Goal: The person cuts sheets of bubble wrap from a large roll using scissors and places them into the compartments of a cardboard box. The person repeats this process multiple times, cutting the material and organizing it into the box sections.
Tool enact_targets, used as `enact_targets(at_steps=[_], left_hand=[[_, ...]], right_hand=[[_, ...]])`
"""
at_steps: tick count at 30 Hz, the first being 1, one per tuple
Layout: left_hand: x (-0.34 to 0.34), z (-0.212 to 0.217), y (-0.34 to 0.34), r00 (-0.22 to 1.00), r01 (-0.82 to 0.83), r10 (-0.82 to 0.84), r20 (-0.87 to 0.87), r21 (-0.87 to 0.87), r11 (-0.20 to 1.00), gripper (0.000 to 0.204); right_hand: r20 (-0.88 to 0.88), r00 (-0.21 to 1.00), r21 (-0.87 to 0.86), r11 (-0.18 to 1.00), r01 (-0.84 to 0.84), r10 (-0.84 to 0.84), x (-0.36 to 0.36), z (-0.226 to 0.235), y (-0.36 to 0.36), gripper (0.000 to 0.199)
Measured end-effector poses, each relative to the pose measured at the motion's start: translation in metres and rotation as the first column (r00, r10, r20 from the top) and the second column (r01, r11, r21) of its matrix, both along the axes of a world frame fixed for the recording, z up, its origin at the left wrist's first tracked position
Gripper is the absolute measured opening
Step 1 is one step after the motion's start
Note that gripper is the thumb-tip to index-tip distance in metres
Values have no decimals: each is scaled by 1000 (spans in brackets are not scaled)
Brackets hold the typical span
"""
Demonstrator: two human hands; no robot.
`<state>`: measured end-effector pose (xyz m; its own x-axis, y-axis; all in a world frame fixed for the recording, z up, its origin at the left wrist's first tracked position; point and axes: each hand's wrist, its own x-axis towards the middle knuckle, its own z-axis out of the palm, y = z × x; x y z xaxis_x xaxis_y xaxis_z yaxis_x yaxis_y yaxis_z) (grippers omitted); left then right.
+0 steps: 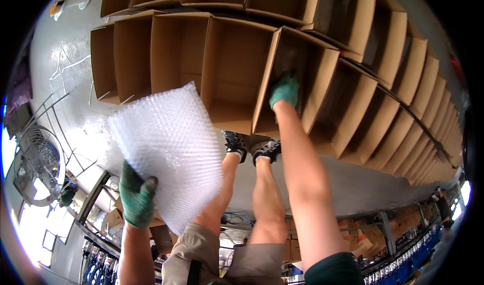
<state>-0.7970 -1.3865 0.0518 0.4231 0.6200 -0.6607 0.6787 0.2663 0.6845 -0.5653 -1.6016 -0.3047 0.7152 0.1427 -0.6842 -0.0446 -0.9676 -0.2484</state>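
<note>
My left hand (137, 194), in a green work glove, grips a stack of clear bubble wrap sheets (169, 144) by its lower left edge, thumb on top. The sheets tilt over the floor and partly cover the front of the nearest boxes. My right hand (285, 89), also gloved in green, reaches down into an open cardboard box (322, 83) in the front row. Its fingers look stretched toward the inside of that box, where shadow dims them. A dull, slightly shiny surface shows beneath them; I cannot tell what it is.
Open cardboard boxes stand packed in two curved rows, the front row (237, 58) and a back row (282, 0). At the left stands a caged fan (40, 164) near loose white strapping (70, 66). Racks with blue items (428, 249) run behind me. My shoes (267, 149) are close to the front row.
</note>
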Motion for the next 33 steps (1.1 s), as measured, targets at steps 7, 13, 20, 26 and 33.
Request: enact_targets(at_steps=[7,13,20,26,33], left_hand=[[34,-32,-69,998,24,-17,55,-137,990,64],[71,-47,-113,977,-119,161,141,-263,957,71],[110,-25,-109,945,94,84,315,-510,855,80],[107,-62,-80,949,157,21,315,-528,835,80],[86,-97,-19,938,172,50,343,-587,791,74]], right_hand=[[63,956,215,932,-293,286,-4,-6,-34,43],[-431,890,689,582,433,-151,-41,272,-59,59],[-743,647,562,368,741,-169,-58,342,-54,70],[-580,792,679,426,599,-189,-66,314,-38,53],[-639,692,517,478,710,-336,-91,287,13,53]])
